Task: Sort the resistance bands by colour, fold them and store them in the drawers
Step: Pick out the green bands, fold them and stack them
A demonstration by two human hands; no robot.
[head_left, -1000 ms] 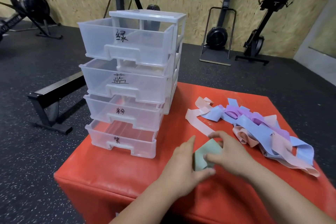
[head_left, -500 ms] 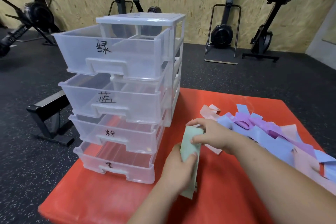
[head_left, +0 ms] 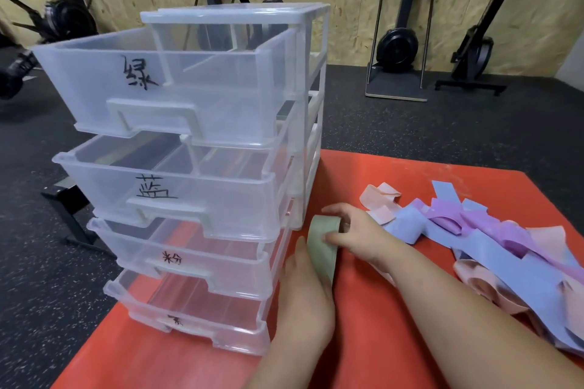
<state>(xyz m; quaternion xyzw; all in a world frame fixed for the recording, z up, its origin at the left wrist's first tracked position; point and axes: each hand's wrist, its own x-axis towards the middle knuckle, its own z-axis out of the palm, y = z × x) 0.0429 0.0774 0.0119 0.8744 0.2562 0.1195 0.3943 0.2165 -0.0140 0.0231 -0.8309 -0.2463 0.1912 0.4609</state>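
Head-camera view, looking down at a clear plastic drawer tower [head_left: 309, 73] standing on a red counter [head_left: 395, 174] in a gym. Just to the right of the tower's lower drawers, both hands hold one folded green band [head_left: 320, 246]. The right hand [head_left: 357, 230] pinches its upper end between thumb and curled fingers. The left hand [head_left: 303, 300], nearer the tower and lower, has its grip around the band's lower part, thumb lying along it. The band's long axis runs nearly upright, its top leaning slightly toward the tower. All four drawers are pulled out toward the viewer, and through the clear plastic all look empty. The top drawer [head_left: 139, 73] is marked in black with the character for green and juts out farthest. It sits high above and to the left of the band, so the band would probably have to rise past three drawers and clear the top drawer's right wall. The right hand, holding the higher end, seems better placed to lead that lift. Below it come the blue drawer [head_left: 158, 193], the pink drawer [head_left: 172, 257] and the bottom drawer [head_left: 189, 322], whose mark is partly hidden. Farther right of the tower, beyond the hands, a loose pile of bands [head_left: 505, 246] in blue, purple and pink lies tangled and unsorted on the counter.
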